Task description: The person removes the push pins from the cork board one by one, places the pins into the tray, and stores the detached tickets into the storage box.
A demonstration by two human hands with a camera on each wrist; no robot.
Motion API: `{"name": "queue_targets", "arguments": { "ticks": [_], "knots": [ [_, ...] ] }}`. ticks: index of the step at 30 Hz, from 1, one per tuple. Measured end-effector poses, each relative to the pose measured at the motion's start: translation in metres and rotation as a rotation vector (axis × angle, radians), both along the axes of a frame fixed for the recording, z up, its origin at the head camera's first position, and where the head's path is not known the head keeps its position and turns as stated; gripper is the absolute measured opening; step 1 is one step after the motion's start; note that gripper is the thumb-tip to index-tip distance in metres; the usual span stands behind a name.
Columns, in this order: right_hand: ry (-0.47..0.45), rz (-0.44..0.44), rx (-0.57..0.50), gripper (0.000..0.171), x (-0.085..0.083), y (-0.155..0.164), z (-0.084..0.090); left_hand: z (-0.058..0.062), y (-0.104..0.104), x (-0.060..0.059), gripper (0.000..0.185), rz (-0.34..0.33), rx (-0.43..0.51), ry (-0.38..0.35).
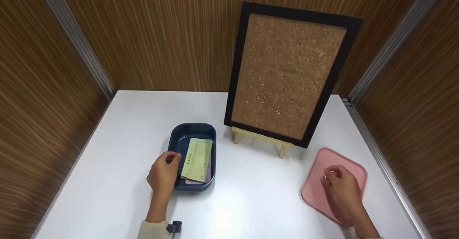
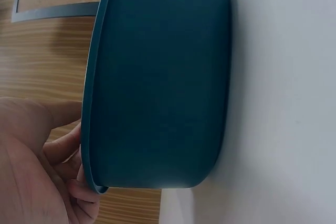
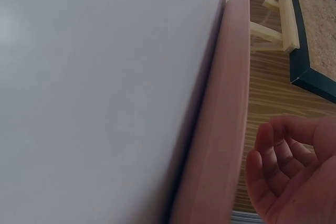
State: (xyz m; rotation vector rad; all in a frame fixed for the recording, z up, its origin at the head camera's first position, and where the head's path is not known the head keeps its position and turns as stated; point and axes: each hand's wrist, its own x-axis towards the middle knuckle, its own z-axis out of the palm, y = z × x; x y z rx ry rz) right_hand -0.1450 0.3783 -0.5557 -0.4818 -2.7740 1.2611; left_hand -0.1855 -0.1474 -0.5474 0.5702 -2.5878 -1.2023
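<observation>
My left hand (image 1: pixel 163 172) is at the left rim of a dark blue rectangular tub (image 1: pixel 173 138), fingers bent and thumb near the index finger, nothing visible between them. In the left wrist view, the tub's teal-looking side (image 2: pixel 157 82) hides some of the fingertips. Green paper slips (image 1: pixel 196 160) lie in the tub over a purple slip (image 1: pixel 195 182), right of this hand. Above a pink tray (image 1: pixel 328 156), my right hand (image 1: pixel 342 185) pinches a small shiny thing (image 1: pixel 325 177) at thumb and index fingertips; its kind is too small to make out.
A black-framed cork board (image 1: pixel 287 74) leans on a small wooden easel (image 1: pixel 263 137) at the back, between tub and tray. Pale specks dot its lower part. Wood-grain walls (image 1: pixel 161 34) enclose the white table (image 1: pixel 247 196) at the back and sides.
</observation>
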Motion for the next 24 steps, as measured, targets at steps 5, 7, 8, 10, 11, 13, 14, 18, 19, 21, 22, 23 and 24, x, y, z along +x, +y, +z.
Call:
{"name": "queue_targets", "arguments": {
  "ticks": [5,7,8,10,11,13,14,18,19,21,22,23,24],
  "knots": [
    [-0.005,0.029,0.039,0.025,0.002,0.004,-0.002,0.0,0.004,0.001,0.029,-0.018,0.011,-0.008],
    [-0.021,0.037,0.054,0.024,0.003,0.006,-0.003,0.0,0.006,0.001,0.029,-0.026,0.015,-0.01],
    [-0.029,0.04,0.061,0.023,0.003,0.006,-0.004,0.0,0.007,0.002,0.029,-0.031,0.016,-0.009],
    [-0.044,0.045,0.079,0.022,0.004,0.007,-0.004,0.001,0.009,0.002,0.029,-0.038,0.013,-0.002],
    [-0.051,0.044,0.088,0.022,0.004,0.008,-0.004,0.001,0.01,0.002,0.029,-0.039,0.009,0.002],
    [-0.066,0.04,0.111,0.022,0.004,0.009,-0.004,0.002,0.011,0.002,0.029,-0.044,0.001,0.009],
    [-0.07,0.039,0.119,0.023,0.004,0.009,-0.004,0.003,0.012,0.001,0.029,-0.046,-0.002,0.01],
    [-0.095,0.031,0.138,0.032,0.004,0.009,-0.002,0.004,0.015,0.002,0.029,-0.06,-0.007,0.015],
    [-0.099,0.03,0.134,0.036,0.004,0.008,-0.001,0.004,0.016,0.002,0.029,-0.065,-0.009,0.02],
    [-0.102,0.027,0.127,0.046,0.004,0.004,0.001,0.005,0.018,0.002,0.029,-0.08,-0.018,0.036],
    [-0.093,0.026,0.126,0.05,0.004,0.001,0.002,0.005,0.02,0.002,0.029,-0.089,-0.028,0.047],
    [-0.078,0.027,0.119,0.053,0.004,-0.003,0.003,0.005,0.022,0.002,0.029,-0.099,-0.042,0.059],
    [-0.062,0.027,0.112,0.056,0.004,-0.008,0.005,0.006,0.024,0.002,0.03,-0.113,-0.058,0.069]
  ]
}}
